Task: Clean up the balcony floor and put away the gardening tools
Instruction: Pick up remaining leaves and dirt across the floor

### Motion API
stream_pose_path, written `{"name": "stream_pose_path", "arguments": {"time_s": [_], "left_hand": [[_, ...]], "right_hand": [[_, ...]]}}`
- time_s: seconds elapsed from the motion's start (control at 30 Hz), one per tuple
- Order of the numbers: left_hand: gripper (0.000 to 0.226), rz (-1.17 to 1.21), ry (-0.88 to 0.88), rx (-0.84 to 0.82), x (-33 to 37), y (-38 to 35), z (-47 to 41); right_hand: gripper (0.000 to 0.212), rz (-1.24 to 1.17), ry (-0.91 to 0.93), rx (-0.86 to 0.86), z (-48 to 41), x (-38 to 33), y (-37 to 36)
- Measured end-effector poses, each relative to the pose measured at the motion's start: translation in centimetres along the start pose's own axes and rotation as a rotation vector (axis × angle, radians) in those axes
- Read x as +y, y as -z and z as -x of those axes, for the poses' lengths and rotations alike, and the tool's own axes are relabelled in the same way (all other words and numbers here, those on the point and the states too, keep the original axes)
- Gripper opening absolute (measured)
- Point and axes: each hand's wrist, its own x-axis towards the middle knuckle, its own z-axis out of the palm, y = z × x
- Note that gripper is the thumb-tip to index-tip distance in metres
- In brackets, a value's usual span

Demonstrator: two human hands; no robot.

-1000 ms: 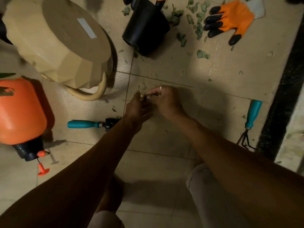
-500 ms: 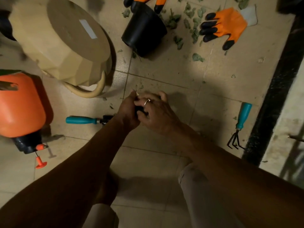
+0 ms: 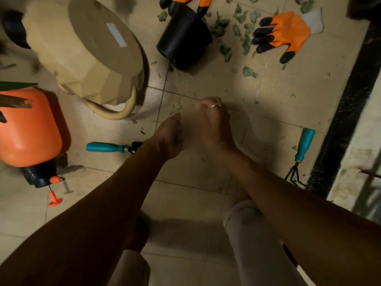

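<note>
Step in hand, as I judge it: you are gathering small scraps off the floor [image 3: 185, 203] between both hands.

Pose: your left hand [image 3: 169, 137] and right hand [image 3: 214, 124] meet at centre, touching. The forearms come in from 7 and 5 o'clock. The left hand's fingers curl inward. The right hand is motion-blurred, with a ring showing on one finger. I cannot tell whether either hand holds anything.

Method: keep your palms cupped together so crumbs cannot fall through, and lift slowly.

Work left: most leaf scraps [image 3: 249, 72] lie at 12 to 1 o'clock, between the black pot [image 3: 184, 38] and the orange glove [image 3: 286, 34]. A teal-handled tool [image 3: 107, 147] lies at 9 o'clock, its head hidden behind your left wrist. The hand rake [image 3: 303, 149] lies at 3 o'clock. The orange sprayer [image 3: 28, 129] sits further out at 9, and the upturned beige planter [image 3: 86, 48] at 11.
</note>
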Motion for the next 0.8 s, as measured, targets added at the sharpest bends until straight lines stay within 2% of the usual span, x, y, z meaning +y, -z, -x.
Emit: {"name": "stream_pose_path", "arguments": {"time_s": [0.1,0.17,0.3,0.4,0.5,0.57,0.63,0.7,0.8], "left_hand": [[0.044,-0.01,0.003,0.04,0.0,1.2,-0.6],[0.044,-0.043,0.001,0.054,-0.2,1.9,-0.9],[0.046,-0.064,0.08,0.037,-0.6,3.4,-2.3],[0.045,-0.162,0.125,-0.023,-0.9,5.2,-3.6],[0.045,-0.26,0.146,-0.123,-0.9,7.5,-5.1],[0.047,-0.274,0.108,-0.165,-0.7,9.2,-5.7],[0.051,-0.281,0.05,-0.178,-0.5,10.7,-5.9],[0.052,-0.306,0.002,-0.113,-0.3,11.9,-5.5],[0.044,-0.447,-0.078,0.075,-0.3,12.8,-4.7]], "right_hand": [[0.039,-0.055,-0.117,0.056,0.2,1.4,0.5],[0.051,0.032,-0.086,-0.01,1.0,3.0,0.3],[0.093,0.251,-0.006,-0.126,2.2,7.3,-1.8],[0.106,0.422,0.109,-0.134,2.2,9.9,-4.4],[0.084,0.534,0.108,0.016,1.3,9.4,-8.0],[0.067,0.466,0.137,0.101,0.2,7.2,-10.4],[0.057,0.398,0.255,0.094,-0.6,5.2,-12.6],[0.049,0.323,0.385,0.037,-1.1,4.1,-13.8],[0.045,0.19,0.443,-0.057,-1.5,3.9,-13.2]]}}
